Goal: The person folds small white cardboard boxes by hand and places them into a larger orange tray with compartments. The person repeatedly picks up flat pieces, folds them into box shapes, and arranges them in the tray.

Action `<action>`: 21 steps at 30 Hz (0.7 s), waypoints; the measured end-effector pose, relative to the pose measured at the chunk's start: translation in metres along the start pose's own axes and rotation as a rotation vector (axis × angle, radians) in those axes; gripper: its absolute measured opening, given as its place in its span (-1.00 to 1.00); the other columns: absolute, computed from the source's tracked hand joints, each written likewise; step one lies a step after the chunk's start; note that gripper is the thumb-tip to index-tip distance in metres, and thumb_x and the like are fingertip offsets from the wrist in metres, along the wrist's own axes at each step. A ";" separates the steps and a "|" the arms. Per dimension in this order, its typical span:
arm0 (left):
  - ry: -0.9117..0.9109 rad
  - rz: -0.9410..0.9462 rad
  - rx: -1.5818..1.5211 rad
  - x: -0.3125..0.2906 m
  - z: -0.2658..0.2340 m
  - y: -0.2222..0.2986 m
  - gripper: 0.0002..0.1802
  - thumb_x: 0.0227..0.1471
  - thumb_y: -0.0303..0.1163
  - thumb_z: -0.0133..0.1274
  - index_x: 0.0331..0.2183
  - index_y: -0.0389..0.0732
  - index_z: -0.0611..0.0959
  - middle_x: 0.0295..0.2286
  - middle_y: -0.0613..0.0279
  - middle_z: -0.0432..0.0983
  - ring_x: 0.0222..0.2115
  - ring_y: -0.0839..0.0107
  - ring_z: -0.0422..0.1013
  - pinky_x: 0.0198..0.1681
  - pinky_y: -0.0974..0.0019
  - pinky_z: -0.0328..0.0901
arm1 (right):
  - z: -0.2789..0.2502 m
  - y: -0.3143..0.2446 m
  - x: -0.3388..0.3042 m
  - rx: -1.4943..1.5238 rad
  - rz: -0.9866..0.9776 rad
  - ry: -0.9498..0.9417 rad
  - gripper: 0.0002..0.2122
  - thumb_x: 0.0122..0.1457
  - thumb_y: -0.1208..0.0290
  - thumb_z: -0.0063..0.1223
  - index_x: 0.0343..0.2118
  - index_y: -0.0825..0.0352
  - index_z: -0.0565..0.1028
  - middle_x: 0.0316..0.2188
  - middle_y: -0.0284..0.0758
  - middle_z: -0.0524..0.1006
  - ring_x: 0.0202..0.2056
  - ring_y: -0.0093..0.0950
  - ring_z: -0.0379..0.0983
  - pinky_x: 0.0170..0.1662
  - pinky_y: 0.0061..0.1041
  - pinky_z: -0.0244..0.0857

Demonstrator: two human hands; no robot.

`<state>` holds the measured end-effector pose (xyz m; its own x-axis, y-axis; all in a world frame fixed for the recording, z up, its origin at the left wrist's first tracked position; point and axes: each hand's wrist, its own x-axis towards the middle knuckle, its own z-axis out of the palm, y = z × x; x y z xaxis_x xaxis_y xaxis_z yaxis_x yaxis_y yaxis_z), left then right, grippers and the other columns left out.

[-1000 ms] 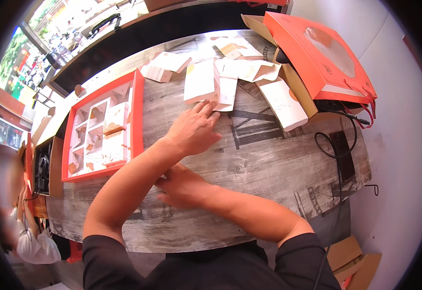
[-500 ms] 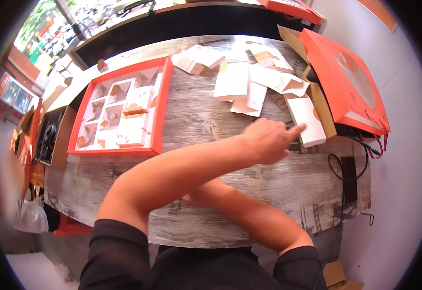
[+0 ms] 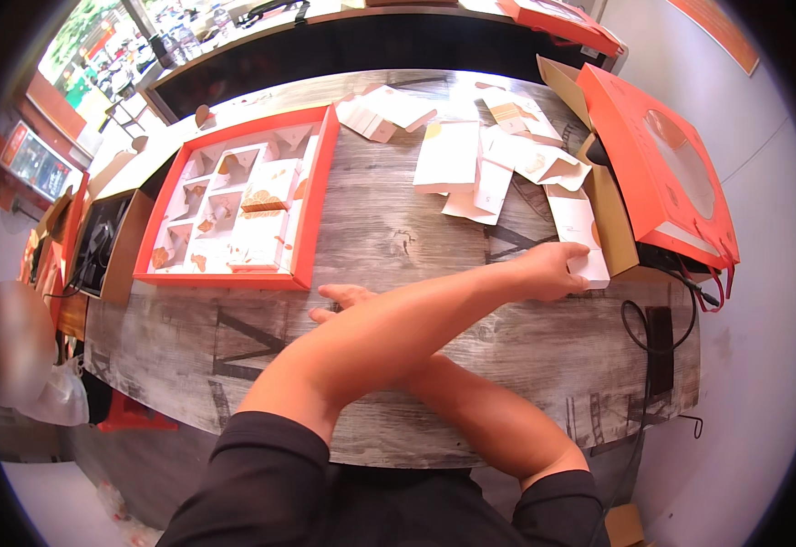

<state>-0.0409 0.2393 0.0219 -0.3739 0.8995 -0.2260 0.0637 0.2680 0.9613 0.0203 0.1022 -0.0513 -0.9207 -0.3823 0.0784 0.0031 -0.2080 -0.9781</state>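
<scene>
I have the carton (image 3: 573,211) at the right of the table (image 3: 380,219), lying flat just beside the red box (image 3: 626,128). My left hand (image 3: 548,272) reaches across to its near end, thumb and finger apart with the carton's corner between them, touching it. I cannot tell from here whether they are clamped on it or merely resting.

Half a second ago that hand was held slightly farther left, with one finger stretched out toward the carton; now it has come in to the near end and spread. The carton seems to lie where it lay.

My right hand (image 3: 348,296) crosses under the left forearm. A moment ago that forearm hid its fingers; now they show at the left, spread apart. I see nothing held in them, though the forearm covers the rest of the hand.

Left of the right hand and farther off lies the tray (image 3: 321,191), red-walled, with white compartments inside; some of these look open, and white pieces with orange prints fill others. Far of the left hand, more cartons (image 3: 445,157) lie loosely, some overlapping.

At the right, near of the red box, a black cable (image 3: 624,321) loops over a dark slab (image 3: 660,360). Beyond the tray's left side stands a brown box (image 3: 123,239).
</scene>
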 end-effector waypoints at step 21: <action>0.163 -0.008 -0.368 -0.076 -0.066 -0.038 -0.88 0.26 -0.27 0.17 -0.19 -0.05 0.66 -0.31 0.42 0.59 -0.32 0.61 0.45 -0.30 0.40 0.39 | 0.000 -0.055 -0.010 -0.880 -0.127 -0.062 -0.74 0.23 0.40 0.03 -0.04 0.32 0.53 -0.06 -0.08 0.58 0.05 -0.06 0.46 0.10 -0.16 0.34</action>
<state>-0.0756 0.1383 0.0128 -0.5165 0.8237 -0.2339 -0.2645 0.1063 0.9585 0.0289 0.1176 0.0016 -0.8708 -0.4569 0.1817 -0.4221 0.5050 -0.7529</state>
